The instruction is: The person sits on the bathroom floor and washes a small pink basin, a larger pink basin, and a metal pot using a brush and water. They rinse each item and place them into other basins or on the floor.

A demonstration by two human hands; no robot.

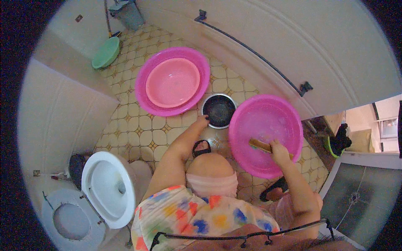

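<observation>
My left hand (203,120) grips the near-left side of a round pot (220,111) with a black inside and a pale metal rim, down on the tiled floor. My right hand (279,151) is shut on a long brown wooden-looking brush (260,145) and holds it over the inside of a large pink plastic basin (267,106). The brush's underside is mostly hidden, with some whitish suds or wet patches beside it. The pot stands close against the basin's left edge.
A magenta basin (140,83) with a lighter pink basin (172,83) nested inside stands ahead. A toilet bowl (108,188) is at left. Farther off are a green basin (107,53) and a grey bin (128,15). A dark towel rail (251,51) runs along the right wall.
</observation>
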